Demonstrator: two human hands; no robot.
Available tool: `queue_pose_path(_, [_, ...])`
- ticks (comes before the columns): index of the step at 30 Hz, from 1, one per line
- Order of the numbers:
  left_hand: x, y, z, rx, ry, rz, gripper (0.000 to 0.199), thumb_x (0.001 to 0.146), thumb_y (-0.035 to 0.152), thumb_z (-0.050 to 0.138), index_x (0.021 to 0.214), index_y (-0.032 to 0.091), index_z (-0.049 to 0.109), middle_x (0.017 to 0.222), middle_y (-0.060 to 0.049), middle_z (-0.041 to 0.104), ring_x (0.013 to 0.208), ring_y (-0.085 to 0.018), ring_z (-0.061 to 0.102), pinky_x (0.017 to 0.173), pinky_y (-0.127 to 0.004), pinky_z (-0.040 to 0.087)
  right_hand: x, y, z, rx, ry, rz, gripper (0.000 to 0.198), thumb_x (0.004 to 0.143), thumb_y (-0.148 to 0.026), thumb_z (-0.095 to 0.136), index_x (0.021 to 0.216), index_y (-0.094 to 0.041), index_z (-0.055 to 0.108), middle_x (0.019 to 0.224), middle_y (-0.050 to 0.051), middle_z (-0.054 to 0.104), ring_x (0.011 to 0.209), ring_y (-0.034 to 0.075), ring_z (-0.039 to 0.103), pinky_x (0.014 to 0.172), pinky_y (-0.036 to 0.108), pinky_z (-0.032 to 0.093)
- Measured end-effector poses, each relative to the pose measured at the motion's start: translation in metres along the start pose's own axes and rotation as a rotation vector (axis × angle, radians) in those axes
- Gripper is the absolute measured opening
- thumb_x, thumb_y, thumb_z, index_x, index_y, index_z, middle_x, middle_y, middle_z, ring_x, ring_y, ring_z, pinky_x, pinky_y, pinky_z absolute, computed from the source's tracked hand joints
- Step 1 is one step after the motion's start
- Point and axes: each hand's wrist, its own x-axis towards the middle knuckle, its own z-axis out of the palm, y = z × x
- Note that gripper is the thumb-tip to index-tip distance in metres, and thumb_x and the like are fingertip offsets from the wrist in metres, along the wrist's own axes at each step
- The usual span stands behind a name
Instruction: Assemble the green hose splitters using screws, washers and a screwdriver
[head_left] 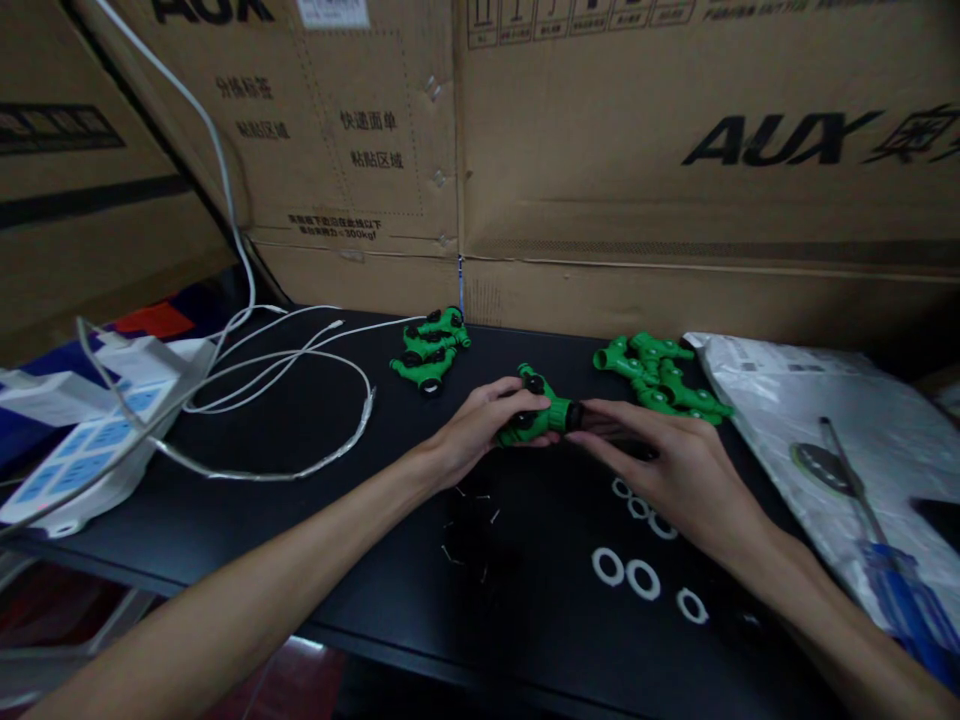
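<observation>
Green Y-shaped fitting (553,412) in both hands, black-collared end aimed right.
So the left hand (480,428) has it pinched, thumb on top and fingers underneath, and the right hand (675,455) has thumb and fingertips closed around the black collar (574,416). It's over the middle of the black worktop (540,625), long axis running roughly side to side along the back edge, collar toward the right edge; one branch pokes up-left toward the back edge, the other is mostly hidden by the left hand. White rings (643,580) lie toward the front edge, right of centre, and more green fittings (660,375) sit near the back right corner.
</observation>
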Motion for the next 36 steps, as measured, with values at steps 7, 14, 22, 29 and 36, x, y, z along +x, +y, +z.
queue_pose_path(7, [-0.001,0.0,0.002,-0.005,-0.068,-0.029,0.02,0.086,0.028,0.074,0.099,0.015,0.066,0.096,-0.005,0.074,0.077,-0.014,0.073,0.079,-0.028,0.059,0.004,-0.011,-0.007,-0.153,-0.064,0.025,0.028,0.101,-0.031,0.058,0.083,-0.017,0.073,0.069,0.001,0.072,0.053,0.014,0.065,0.049,0.028,0.047])
queue_pose_path(14, [-0.001,0.0,-0.002,-0.033,-0.08,-0.013,0.02,0.09,0.029,0.067,0.104,0.015,0.068,0.095,-0.005,0.072,0.076,-0.013,0.072,0.075,-0.025,0.057,0.004,-0.013,-0.008,-0.061,0.032,-0.076,0.037,0.099,-0.027,0.061,0.133,-0.011,0.059,0.1,0.009,0.071,0.078,0.015,0.067,0.073,0.027,0.056])
queue_pose_path(22, [-0.002,0.002,-0.002,0.002,-0.046,-0.031,0.02,0.089,0.035,0.065,0.1,0.018,0.065,0.085,0.001,0.067,0.067,-0.009,0.064,0.068,-0.021,0.048,0.005,-0.009,-0.007,-0.133,0.023,-0.061,0.021,0.097,-0.029,0.064,0.112,-0.014,0.068,0.105,0.009,0.069,0.093,0.019,0.068,0.08,0.031,0.056])
queue_pose_path(29, [-0.002,0.001,-0.001,0.004,-0.041,-0.044,0.021,0.088,0.035,0.065,0.102,0.019,0.065,0.083,0.001,0.065,0.069,-0.01,0.062,0.07,-0.023,0.047,0.004,-0.011,-0.01,-0.127,-0.059,-0.152,0.039,0.096,-0.024,0.065,0.135,-0.017,0.06,0.124,0.011,0.064,0.109,0.02,0.066,0.091,0.032,0.056])
queue_pose_path(36, [-0.002,0.001,-0.001,0.003,-0.037,-0.049,0.022,0.088,0.034,0.065,0.103,0.018,0.064,0.087,0.0,0.065,0.068,-0.009,0.062,0.069,-0.023,0.047,0.004,-0.007,-0.01,-0.147,0.013,-0.121,0.033,0.095,-0.023,0.067,0.126,-0.013,0.065,0.113,0.011,0.068,0.1,0.019,0.068,0.086,0.032,0.057])
